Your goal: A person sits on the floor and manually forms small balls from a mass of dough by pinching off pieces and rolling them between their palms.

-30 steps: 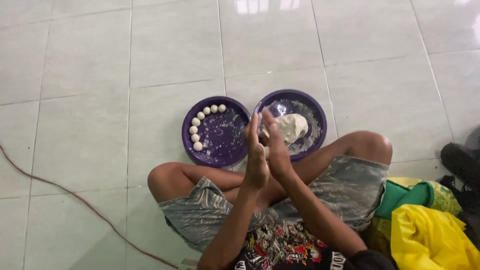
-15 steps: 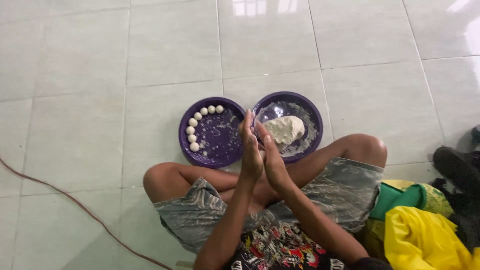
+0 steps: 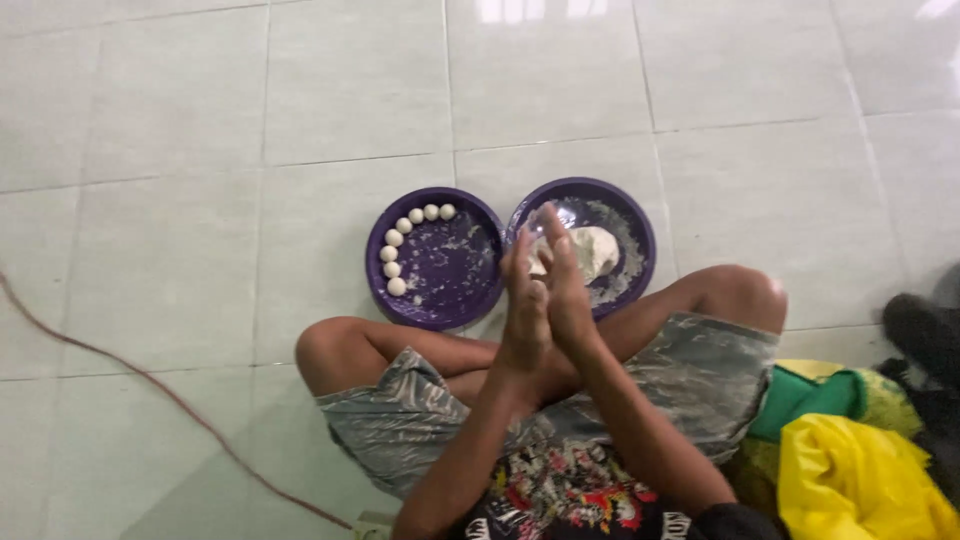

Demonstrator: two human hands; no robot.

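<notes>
I sit cross-legged on a tiled floor. My left hand [image 3: 522, 300] and my right hand [image 3: 572, 290] are pressed flat, palm against palm, fingers straight and pointing away from me. Whatever lies between the palms is hidden. They hover over the gap between two purple plates. The left plate [image 3: 452, 275] carries several small white dough balls [image 3: 394, 238] in a curve along its left rim. The right plate [image 3: 632, 218] holds a pale lump of dough [image 3: 598, 250] just beyond my fingertips, with flour smears around it.
A reddish-brown cable [image 3: 150, 380] runs across the floor at the left. Beside my right knee lie a yellow cloth [image 3: 850, 470] and a green cloth [image 3: 808, 395]. A dark object [image 3: 920, 330] sits at the right edge.
My palms stay pressed together and have slid slightly against each other. The view has shifted a little; the plates and dough have not moved.
</notes>
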